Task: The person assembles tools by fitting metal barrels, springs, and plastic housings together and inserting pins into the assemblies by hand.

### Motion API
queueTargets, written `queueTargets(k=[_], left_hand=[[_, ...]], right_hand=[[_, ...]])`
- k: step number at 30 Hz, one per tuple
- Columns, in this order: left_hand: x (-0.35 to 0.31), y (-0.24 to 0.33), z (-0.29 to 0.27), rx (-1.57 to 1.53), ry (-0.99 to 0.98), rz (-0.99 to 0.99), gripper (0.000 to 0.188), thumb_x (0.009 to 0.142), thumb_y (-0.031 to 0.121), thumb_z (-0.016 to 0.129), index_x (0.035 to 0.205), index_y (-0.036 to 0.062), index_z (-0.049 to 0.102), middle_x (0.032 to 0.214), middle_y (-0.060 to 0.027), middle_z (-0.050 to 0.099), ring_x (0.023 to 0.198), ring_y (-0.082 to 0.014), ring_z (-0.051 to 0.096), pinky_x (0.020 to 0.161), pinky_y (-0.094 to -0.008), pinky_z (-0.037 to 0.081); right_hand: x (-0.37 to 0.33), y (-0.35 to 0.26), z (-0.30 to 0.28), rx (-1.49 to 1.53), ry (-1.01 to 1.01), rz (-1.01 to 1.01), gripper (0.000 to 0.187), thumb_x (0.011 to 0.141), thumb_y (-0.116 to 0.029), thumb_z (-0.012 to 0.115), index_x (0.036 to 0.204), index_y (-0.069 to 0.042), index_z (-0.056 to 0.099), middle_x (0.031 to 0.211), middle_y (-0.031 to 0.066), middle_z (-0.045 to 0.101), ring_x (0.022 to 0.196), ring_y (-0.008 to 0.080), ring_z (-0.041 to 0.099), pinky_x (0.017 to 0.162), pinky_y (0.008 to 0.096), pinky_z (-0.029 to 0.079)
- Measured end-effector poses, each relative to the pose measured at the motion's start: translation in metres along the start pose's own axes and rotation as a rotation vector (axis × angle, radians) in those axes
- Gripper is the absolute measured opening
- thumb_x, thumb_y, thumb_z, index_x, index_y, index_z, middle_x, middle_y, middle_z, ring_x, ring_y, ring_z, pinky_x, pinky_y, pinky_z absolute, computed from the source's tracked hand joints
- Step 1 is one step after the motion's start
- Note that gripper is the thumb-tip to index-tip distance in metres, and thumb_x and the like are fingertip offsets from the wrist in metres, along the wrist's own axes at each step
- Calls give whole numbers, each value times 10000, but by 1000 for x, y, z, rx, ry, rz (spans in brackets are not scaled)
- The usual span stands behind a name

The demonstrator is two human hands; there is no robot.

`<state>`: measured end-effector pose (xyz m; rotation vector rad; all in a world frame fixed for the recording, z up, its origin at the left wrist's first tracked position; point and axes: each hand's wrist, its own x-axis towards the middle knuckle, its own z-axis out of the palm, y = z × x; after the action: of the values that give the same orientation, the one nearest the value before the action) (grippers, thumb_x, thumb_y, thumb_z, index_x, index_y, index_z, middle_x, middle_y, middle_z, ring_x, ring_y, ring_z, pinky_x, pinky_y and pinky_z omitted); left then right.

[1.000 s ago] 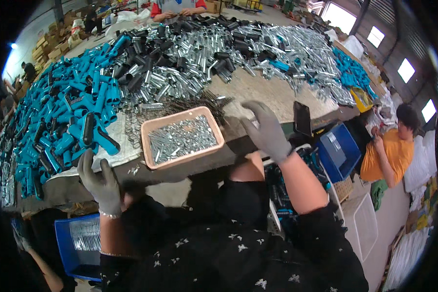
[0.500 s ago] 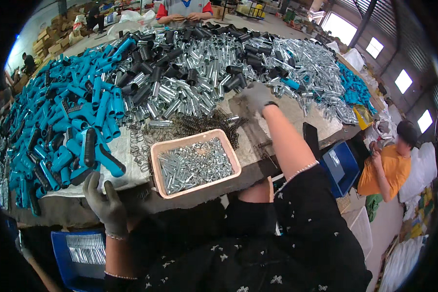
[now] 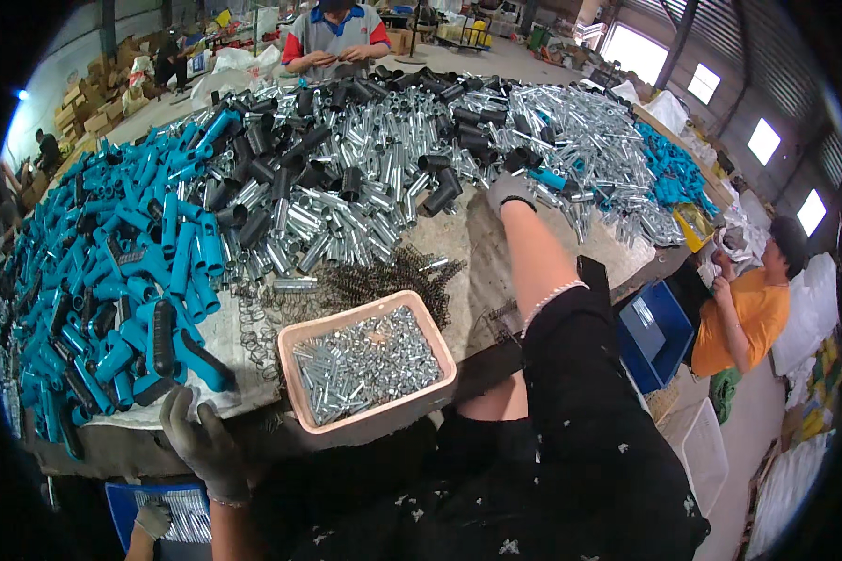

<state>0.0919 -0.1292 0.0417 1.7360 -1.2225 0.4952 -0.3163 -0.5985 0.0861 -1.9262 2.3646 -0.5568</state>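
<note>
My left hand [image 3: 204, 447], in a grey glove, hovers at the table's front edge, its fingers apart and nothing visible in them. Just beyond it lie turquoise plastic handles [image 3: 201, 360] with black grips. My right hand [image 3: 512, 191], gloved too, stretches to the far side of the bare cloth, beside black tube sleeves [image 3: 442, 192] and shiny metal tubes [image 3: 580, 154]. Its fingers are mostly hidden, so I cannot see what they touch. Between my arms a pale pink tray [image 3: 288, 374] holds small metal pins. Dark coil springs [image 3: 384, 285] lie in a tangle behind the tray.
A co-worker's gloved hand [image 3: 152, 517] is over a blue bin [image 3: 120, 510] of metal rods, lower left. Another blue bin [image 3: 660, 323] stands right of the table, near a person in orange [image 3: 753, 313]. Across the table stands a person in grey and red [image 3: 341, 42].
My right hand has moved slightly farther out, toward the black sleeves. The co-worker's hand has come over the lower-left blue bin. The whole view has shifted a little.
</note>
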Motion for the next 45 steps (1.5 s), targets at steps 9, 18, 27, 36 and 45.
queueTargets(k=[9,18,27,36,45], left_hand=[[-7,-9,6,-159,29,-58,228,909,-38,538,1131,-65,581,1201,-209,558,1147,-355,544,991,-442,432],[-33,84,-46,-88,-129,471,297,922,67,614,1199,-35,573,1228,-197,575,1143,-366,551,980,-447,436],[-68,190,-12,-881,-1390,-116,247,903,144,677,1110,17,636,1052,-113,673,976,-243,655,889,-368,509],[-132,119,40,-1204,-1168,-429,437,939,97,615,1331,5,444,1222,-95,586,1079,-184,594,911,-311,498],[-108,115,-16,-870,-1134,-247,817,802,165,813,1459,37,344,1196,-112,589,1068,-221,606,905,-366,519]], right_hand=[[-61,48,-84,-46,1,-123,302,890,-219,576,1072,-2,680,1127,242,672,1075,377,648,916,471,519],[-337,76,-188,231,1,-1071,228,752,-195,713,944,-107,626,857,131,597,793,339,638,703,452,514],[-422,59,-109,806,-295,-1088,214,934,-214,590,1062,-45,557,895,148,597,811,318,619,705,407,503],[-480,1,-25,1301,-24,-329,179,1020,-207,534,1134,-69,538,899,58,552,791,154,563,722,296,458],[-468,46,-67,807,-759,-876,235,957,-249,561,1119,-82,591,955,138,607,869,357,606,752,434,475]])
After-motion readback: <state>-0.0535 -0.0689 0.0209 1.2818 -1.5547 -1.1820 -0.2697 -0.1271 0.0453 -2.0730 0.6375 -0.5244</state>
